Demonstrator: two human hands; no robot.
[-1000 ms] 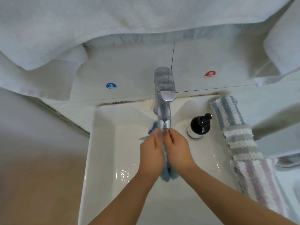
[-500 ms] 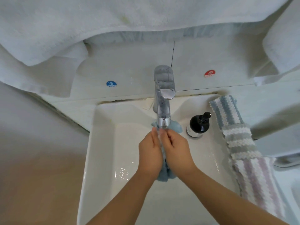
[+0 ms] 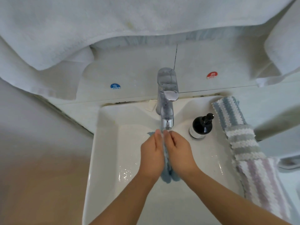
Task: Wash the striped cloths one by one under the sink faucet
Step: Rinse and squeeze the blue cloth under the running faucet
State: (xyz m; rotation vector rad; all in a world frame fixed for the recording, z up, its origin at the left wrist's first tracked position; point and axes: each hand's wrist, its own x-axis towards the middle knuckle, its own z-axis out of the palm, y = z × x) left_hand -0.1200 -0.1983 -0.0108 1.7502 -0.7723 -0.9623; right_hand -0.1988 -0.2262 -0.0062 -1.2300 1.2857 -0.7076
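White sink (image 3: 103,143), left hand (image 3: 152,156) and right hand (image 3: 180,153) palm to palm under the faucet (image 3: 167,98) — grip pressed flat around a blue cloth (image 3: 167,174) over the basin, dark soap bottle (image 3: 200,125), striped cloths (image 3: 243,143) on the right rim.

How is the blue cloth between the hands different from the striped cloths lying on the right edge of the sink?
The blue cloth is bunched between the left hand and right hand under the faucet; the striped cloths lie flat, untouched, on the sink rim. It hangs over the basin; they rest outside it. Both look like fluffy fabric.
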